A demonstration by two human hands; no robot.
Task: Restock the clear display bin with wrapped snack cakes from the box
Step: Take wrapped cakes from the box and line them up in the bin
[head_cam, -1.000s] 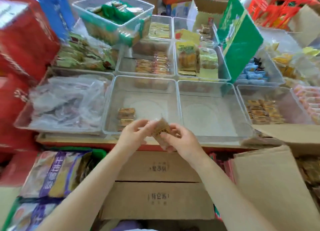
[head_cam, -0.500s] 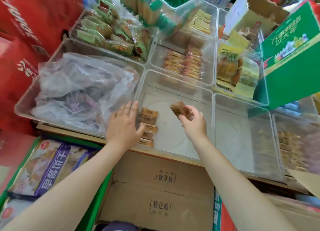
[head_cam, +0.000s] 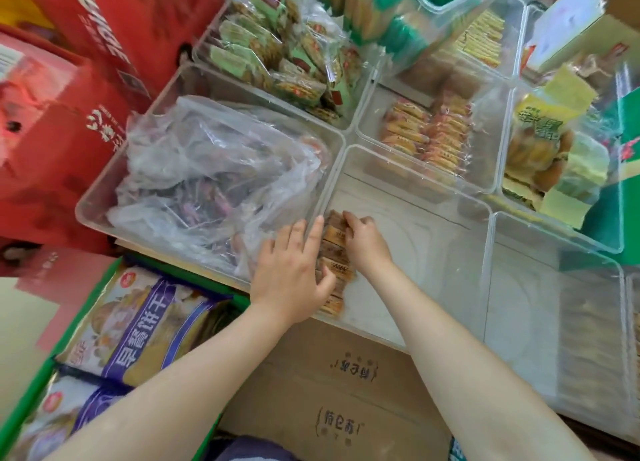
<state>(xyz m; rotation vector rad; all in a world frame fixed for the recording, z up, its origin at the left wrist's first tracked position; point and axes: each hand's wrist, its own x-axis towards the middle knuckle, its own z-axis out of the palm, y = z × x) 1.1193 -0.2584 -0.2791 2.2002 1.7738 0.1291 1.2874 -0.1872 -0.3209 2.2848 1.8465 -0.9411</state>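
In the clear display bin [head_cam: 433,197], the right hand [head_cam: 367,242] pinches the farthest wrapped snack cake [head_cam: 334,220] while the left hand [head_cam: 291,280], fingers spread, steadies the row [head_cam: 334,266].

A: What's in the clear display bin [head_cam: 415,218]?

B: A short row of wrapped snack cakes [head_cam: 334,252], brown in clear wrappers, lined up against its left wall from the near edge inward. The rest of its floor is bare.

A: And the box?

B: The brown cardboard box [head_cam: 332,398] sits below the bin's near edge, flaps shut, printed characters on top.
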